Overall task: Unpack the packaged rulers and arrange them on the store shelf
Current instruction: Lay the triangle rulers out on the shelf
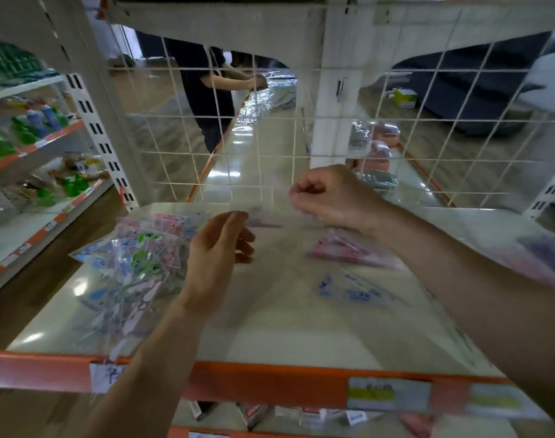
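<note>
Head view, left hand (218, 251) and right hand (330, 197) fingers pinching clear wrapper (271, 214), shelf (285, 338) price labels (387, 396) unreadable.

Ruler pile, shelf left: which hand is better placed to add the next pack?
Left, likely. The left hand sits right beside the ruler pile; the right hand pinches the clear bag farther right.

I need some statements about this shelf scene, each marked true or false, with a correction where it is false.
1. The left hand and the right hand both hold a clear plastic bag over the shelf. True.
2. The pile of packaged rulers lies on the shelf's right side. False: it lies on the left side.
3. A wire grid stands behind the shelf. True.
4. The shelf's front edge is blue. False: it is orange.
5. Another person stands beyond the grid. True.
</note>
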The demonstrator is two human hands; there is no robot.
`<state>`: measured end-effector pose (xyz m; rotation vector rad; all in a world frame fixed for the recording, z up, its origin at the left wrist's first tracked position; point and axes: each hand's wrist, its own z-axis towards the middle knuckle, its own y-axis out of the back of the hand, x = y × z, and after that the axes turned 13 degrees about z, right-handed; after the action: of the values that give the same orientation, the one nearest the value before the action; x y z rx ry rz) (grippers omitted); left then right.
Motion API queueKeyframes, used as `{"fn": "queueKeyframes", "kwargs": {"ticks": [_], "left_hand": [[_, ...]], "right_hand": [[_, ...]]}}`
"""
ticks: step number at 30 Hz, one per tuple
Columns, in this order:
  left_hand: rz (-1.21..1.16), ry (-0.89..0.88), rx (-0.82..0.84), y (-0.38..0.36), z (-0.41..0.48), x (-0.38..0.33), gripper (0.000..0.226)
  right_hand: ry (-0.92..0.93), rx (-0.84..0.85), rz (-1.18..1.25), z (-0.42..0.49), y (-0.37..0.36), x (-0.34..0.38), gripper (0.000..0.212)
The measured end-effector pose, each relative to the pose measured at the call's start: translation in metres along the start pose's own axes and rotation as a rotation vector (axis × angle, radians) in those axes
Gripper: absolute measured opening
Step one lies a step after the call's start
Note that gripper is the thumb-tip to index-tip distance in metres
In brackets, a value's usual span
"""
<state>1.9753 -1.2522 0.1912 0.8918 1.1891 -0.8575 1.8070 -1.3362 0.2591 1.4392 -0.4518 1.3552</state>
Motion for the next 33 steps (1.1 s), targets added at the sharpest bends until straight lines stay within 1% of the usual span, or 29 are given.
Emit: {"fn": "queueKeyframes", "kwargs": {"ticks": [2, 4, 5, 6, 7, 8, 9, 10, 11, 13, 15, 16, 18, 20, 22, 24, 25, 27, 30, 31, 33], "left_hand": [[-0.004, 0.006, 0.081, -0.001, -0.002, -0.003, 0.029], [-0.04, 0.043, 0.151, -0.003, -0.003, -0.007, 0.043], [-0.054, 0.055, 0.169, -0.003, -0.004, -0.008, 0.045], [-0.065, 0.058, 0.171, -0.004, -0.005, -0.009, 0.04], [-0.068, 0.044, 0.158, -0.003, -0.006, -0.009, 0.028], [-0.071, 0.029, 0.142, -0.002, -0.007, -0.009, 0.017], [-0.073, 0.013, 0.124, -0.001, -0.008, -0.008, 0.017], [-0.077, 0.004, 0.112, 0.0, -0.008, -0.007, 0.021], [-0.075, -0.001, 0.096, 0.001, -0.007, -0.006, 0.024], [-0.071, -0.008, 0.074, 0.002, -0.006, -0.005, 0.024], [-0.054, -0.018, 0.083, 0.001, -0.006, -0.005, 0.021], [-0.047, -0.022, 0.091, 0.001, -0.005, -0.005, 0.019], [-0.033, -0.018, 0.08, 0.001, -0.004, -0.003, 0.02], [-0.011, -0.012, 0.057, 0.002, -0.003, -0.001, 0.022], [0.011, -0.011, 0.054, 0.002, -0.002, 0.0, 0.023], [0.024, -0.012, 0.052, 0.002, -0.001, 0.0, 0.024], [0.035, -0.014, 0.048, 0.002, -0.001, 0.0, 0.024], [0.06, -0.022, 0.039, 0.003, 0.0, 0.0, 0.024], [0.148, -0.055, -0.004, 0.002, 0.002, 0.004, 0.024], [0.225, -0.097, -0.062, 0.002, 0.003, 0.006, 0.024], [0.377, -0.203, -0.257, 0.003, 0.005, 0.007, 0.022]], "right_hand": [[0.164, -0.059, -0.234, -0.009, 0.0, -0.006, 0.005], [0.449, -0.086, -0.53, -0.019, -0.011, -0.011, 0.006], [0.577, -0.077, -0.624, -0.024, -0.019, -0.013, 0.005], [0.678, -0.062, -0.668, -0.028, -0.026, -0.016, 0.006], [0.747, -0.049, -0.682, -0.03, -0.032, -0.019, 0.007], [0.758, -0.034, -0.67, -0.031, -0.036, -0.023, 0.009], [0.714, -0.023, -0.635, -0.032, -0.037, -0.026, 0.013], [0.643, -0.037, -0.577, -0.033, -0.037, -0.028, 0.019], [0.546, -0.07, -0.493, -0.032, -0.034, -0.029, 0.026], [0.299, -0.109, -0.231, -0.031, -0.028, -0.026, 0.035], [0.051, -0.035, 0.024, -0.027, -0.025, -0.026, 0.033], [-0.005, 0.013, 0.066, -0.025, -0.025, -0.027, 0.032], [0.008, 0.042, 0.024, -0.024, -0.029, -0.029, 0.033], [0.051, 0.059, -0.058, -0.027, -0.031, -0.024, 0.045], [0.099, 0.121, -0.27, -0.028, -0.035, -0.016, 0.063], [0.185, 0.167, -0.501, -0.026, -0.04, -0.009, 0.066], [0.213, 0.17, -0.552, -0.025, -0.042, -0.006, 0.065], [0.201, 0.17, -0.554, -0.02, -0.045, -0.003, 0.068], [0.104, 0.246, -0.486, -0.015, -0.045, -0.001, 0.072], [0.071, 0.268, -0.482, -0.013, -0.044, -0.001, 0.072], [0.001, 0.274, -0.489, -0.006, -0.042, -0.003, 0.073]]}}
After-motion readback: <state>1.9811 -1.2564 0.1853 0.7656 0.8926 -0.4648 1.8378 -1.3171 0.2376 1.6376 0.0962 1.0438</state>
